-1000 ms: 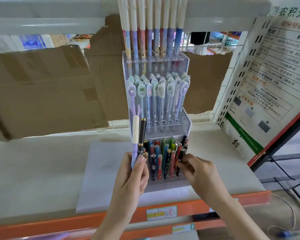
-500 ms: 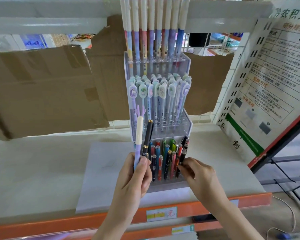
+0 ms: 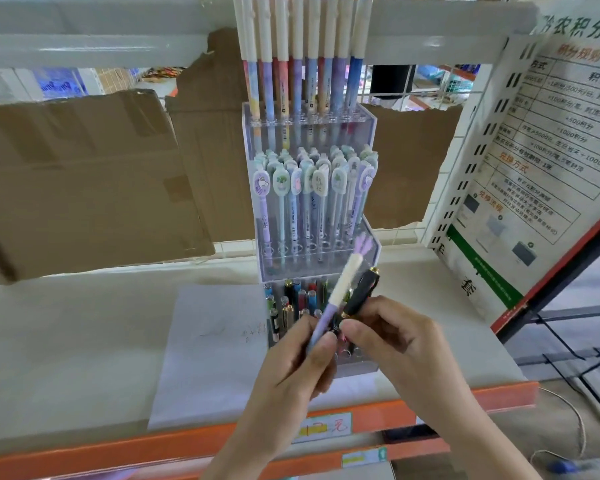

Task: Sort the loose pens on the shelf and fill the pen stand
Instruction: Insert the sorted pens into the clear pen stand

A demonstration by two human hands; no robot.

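A clear acrylic pen stand (image 3: 369, 133) with three tiers stands on the shelf, filled with pastel pens on top, charm-topped pens in the middle and mixed dark and coloured pens (image 3: 293, 299) at the bottom. My left hand (image 3: 291, 362) grips a lilac pen with a cream cap (image 3: 343, 282), tilted right in front of the lowest tier. Beside it is a black pen with gold trim (image 3: 361, 294). My right hand (image 3: 392, 334) pinches that black pen near its lower end.
The stand sits on a white paper sheet (image 3: 208, 341) on the grey shelf (image 3: 66, 341), which has an orange front edge (image 3: 84, 455). Cardboard pieces (image 3: 84, 181) lean behind. A printed notice board (image 3: 548, 150) stands at the right.
My right hand left the bottom-tier pens and moved left onto the black pen. Both held pens swung right and tilted, now in front of the stand's lower tier.
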